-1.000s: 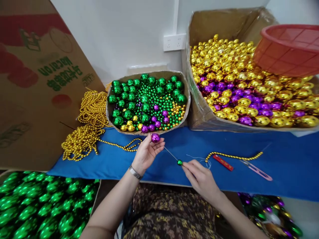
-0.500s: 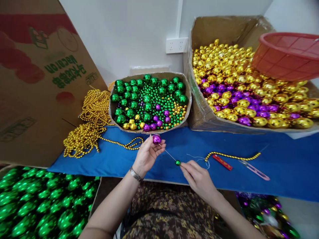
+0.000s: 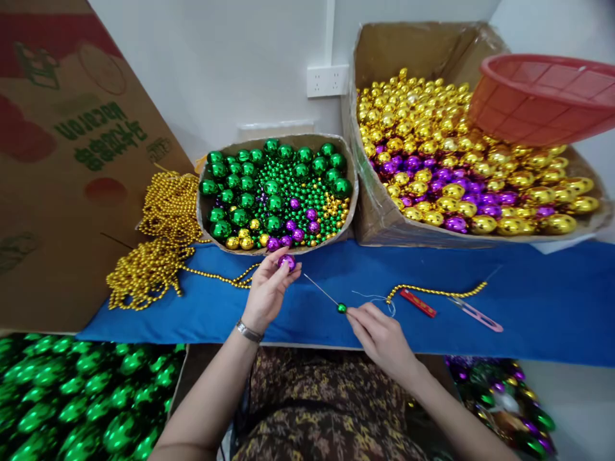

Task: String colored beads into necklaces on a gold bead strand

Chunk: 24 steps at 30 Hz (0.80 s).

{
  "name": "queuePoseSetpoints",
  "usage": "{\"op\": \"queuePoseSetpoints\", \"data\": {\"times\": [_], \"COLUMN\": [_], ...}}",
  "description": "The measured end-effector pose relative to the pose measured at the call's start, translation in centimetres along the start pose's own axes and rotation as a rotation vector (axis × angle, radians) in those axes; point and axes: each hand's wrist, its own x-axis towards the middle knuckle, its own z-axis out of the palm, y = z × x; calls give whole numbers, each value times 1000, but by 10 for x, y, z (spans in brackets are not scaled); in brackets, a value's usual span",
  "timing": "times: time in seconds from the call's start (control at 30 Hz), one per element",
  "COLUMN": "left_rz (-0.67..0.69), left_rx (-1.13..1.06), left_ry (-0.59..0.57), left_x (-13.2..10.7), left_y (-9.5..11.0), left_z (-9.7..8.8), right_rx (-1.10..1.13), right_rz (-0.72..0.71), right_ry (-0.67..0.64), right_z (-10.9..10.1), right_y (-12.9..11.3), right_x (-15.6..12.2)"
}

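While working over the blue cloth, pinching a purple bead between thumb and closed fingertips of the left hand, just in front of the cardboard tray of green, gold and purple beads. Gripping the rear end of a thin needle in the narrowed fingers of the right hand, with a small green bead already threaded and sitting against those fingertips. Aiming the needle tip up and left at the purple bead, near but not touching. Looks like mid-stringing: bead picked, not yet on. Getting it on would call for turning the bead's hole to face the tip, then sliding it down steadily. Cannot make out the hole. Leaving a gold bead strand and thread snips on the cloth to the right.
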Motion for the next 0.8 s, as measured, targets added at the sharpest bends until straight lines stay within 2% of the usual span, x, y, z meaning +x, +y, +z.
{"op": "queuePoseSetpoints", "data": {"times": [0.13, 0.43, 0.57, 0.67, 0.73, 0.8], "left_rz": [60, 136, 196, 171, 171, 245], "left_rx": [138, 279, 399, 433, 438, 454], "left_ry": [-78, -48, -95, -130, -108, -38], "left_x": [0, -2, -5, -8, -5, 6], "left_y": [0, -4, -5, -6, -5, 2], "left_z": [-4, -4, -4, -4, -3, 1], "right_rx": [-26, -123, -200, -224, -224, -223], "right_rz": [-30, -62, -58, -60, -68, -69], "right_ry": [46, -17, -25, -32, -22, 1], "right_z": [-7, -11, -10, -9, -9, -10], "right_y": [3, 3, 4, 5, 7, 10], "right_x": [3, 6, 4, 4, 4, 4]}}
